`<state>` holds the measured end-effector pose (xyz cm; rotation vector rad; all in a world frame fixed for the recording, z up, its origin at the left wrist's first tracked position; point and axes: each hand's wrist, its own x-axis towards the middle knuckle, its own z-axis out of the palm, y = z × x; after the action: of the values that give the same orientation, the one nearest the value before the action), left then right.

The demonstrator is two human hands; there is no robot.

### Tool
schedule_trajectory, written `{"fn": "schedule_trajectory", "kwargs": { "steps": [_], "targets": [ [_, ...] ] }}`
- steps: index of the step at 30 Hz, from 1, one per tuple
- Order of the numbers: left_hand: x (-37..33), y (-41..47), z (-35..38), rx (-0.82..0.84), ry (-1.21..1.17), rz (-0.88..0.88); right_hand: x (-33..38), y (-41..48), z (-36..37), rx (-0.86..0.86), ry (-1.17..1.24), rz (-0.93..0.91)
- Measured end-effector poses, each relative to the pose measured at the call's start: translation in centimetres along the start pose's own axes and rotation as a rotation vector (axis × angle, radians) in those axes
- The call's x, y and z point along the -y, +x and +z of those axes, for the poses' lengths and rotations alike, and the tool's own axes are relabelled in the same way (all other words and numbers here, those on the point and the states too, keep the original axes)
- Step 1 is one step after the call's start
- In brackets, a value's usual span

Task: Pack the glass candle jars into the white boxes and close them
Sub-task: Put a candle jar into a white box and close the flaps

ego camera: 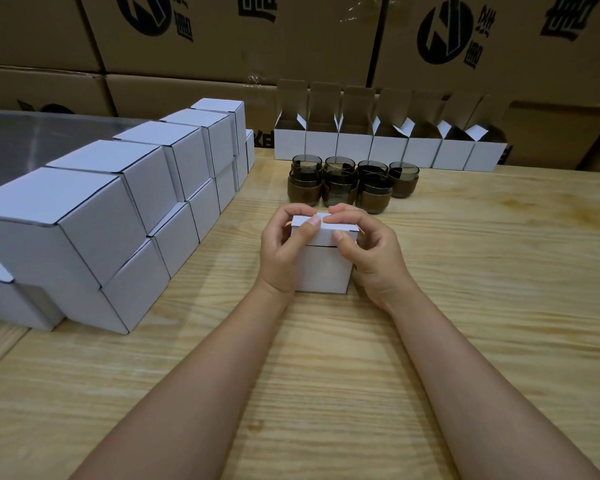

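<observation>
Our left hand [284,252] and right hand [369,252] grip the white box [323,271] on the worktop [326,348], thumbs pressing its lid [326,233] down so the flap tucks in; unpacked candle jars [350,183] wait at 12 o'clock.

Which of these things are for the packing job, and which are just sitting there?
For the job: held white box, left hand, right hand, glass candle jars, open white boxes, closed white boxes.
Just lying about: brown cartons, metal surface.

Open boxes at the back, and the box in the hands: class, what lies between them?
Head view: glass jars stand clustered on the table between the open boxes and the held box.
</observation>
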<state>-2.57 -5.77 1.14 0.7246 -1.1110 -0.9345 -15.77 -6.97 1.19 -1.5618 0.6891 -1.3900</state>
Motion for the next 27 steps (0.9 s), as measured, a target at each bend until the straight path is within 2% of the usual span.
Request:
{"fn": "schedule_trajectory", "kwargs": {
  "steps": [4,18,27],
  "targets": [
    [0.3,0.2,-0.3,-0.019,-0.032,0.009,0.0,0.1,0.0,0.015,0.045,0.004],
    [-0.3,0.0,-0.4,0.027,0.026,-0.032,0.0,-0.1,-0.4,0.065,-0.027,0.060],
    [-1.4,0.4,-1.5,0.211,-0.100,-0.305,0.8,0.2,-0.1,0.089,0.122,0.216]
  ]
}}
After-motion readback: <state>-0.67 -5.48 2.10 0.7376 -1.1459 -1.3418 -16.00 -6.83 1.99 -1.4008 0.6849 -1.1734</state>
